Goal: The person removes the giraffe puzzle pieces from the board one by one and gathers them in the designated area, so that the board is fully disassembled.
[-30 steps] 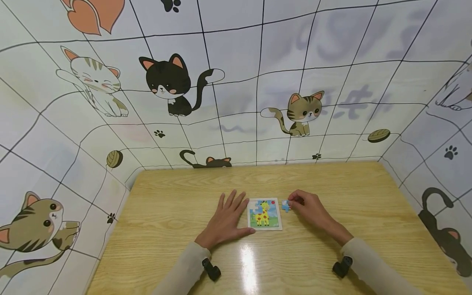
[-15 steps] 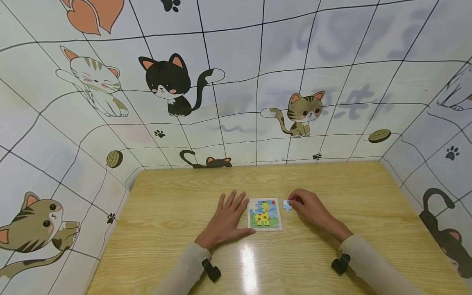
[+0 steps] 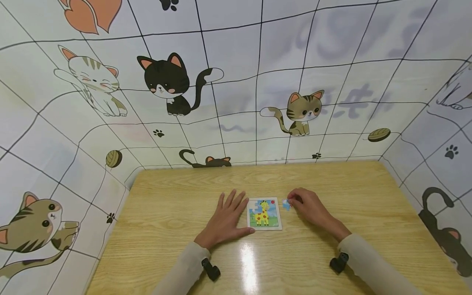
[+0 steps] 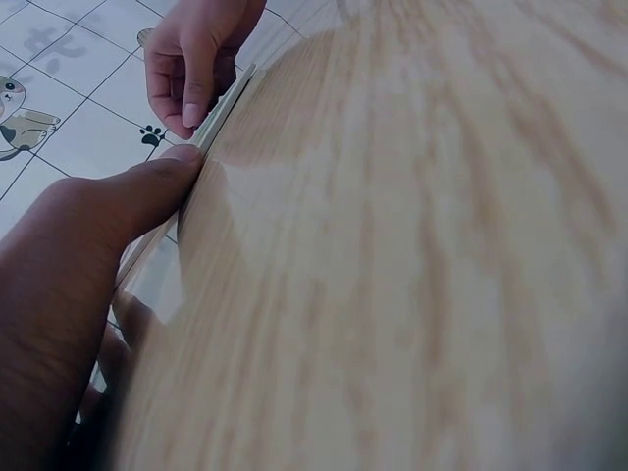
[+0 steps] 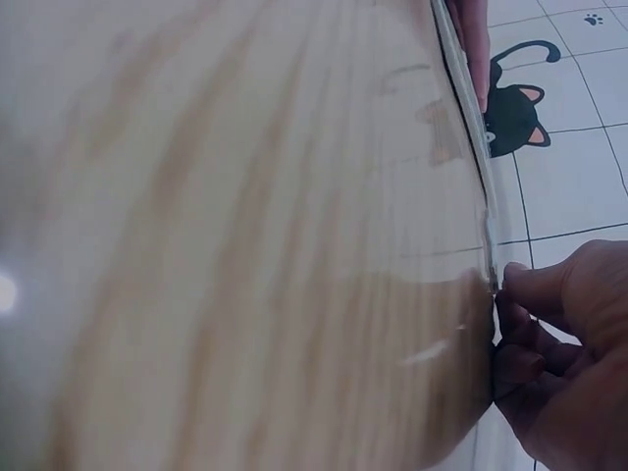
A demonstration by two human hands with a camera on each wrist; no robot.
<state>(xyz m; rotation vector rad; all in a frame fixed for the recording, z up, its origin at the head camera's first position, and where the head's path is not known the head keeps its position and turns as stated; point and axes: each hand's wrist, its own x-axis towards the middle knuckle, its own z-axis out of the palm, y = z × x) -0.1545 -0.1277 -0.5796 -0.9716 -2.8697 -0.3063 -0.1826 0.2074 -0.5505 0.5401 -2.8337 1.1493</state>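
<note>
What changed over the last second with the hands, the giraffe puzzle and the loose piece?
Little changed. The right hand keeps pinching the small blue puzzle piece just right of the giraffe puzzle board, only nudging it slightly at the board's upper right corner. The left hand stays flat on the wooden table, its thumb against the board's left edge. The board has not moved.

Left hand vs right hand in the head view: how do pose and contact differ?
The left hand lies flat on the table with fingers spread and straight, its thumb against the giraffe puzzle board's left edge; the right hand is curled. The left hand holds nothing; the right hand pinches a small blue puzzle piece at its fingertips, just right of the board. Both rest on the table, flanking the board, in light sleeves.
</note>
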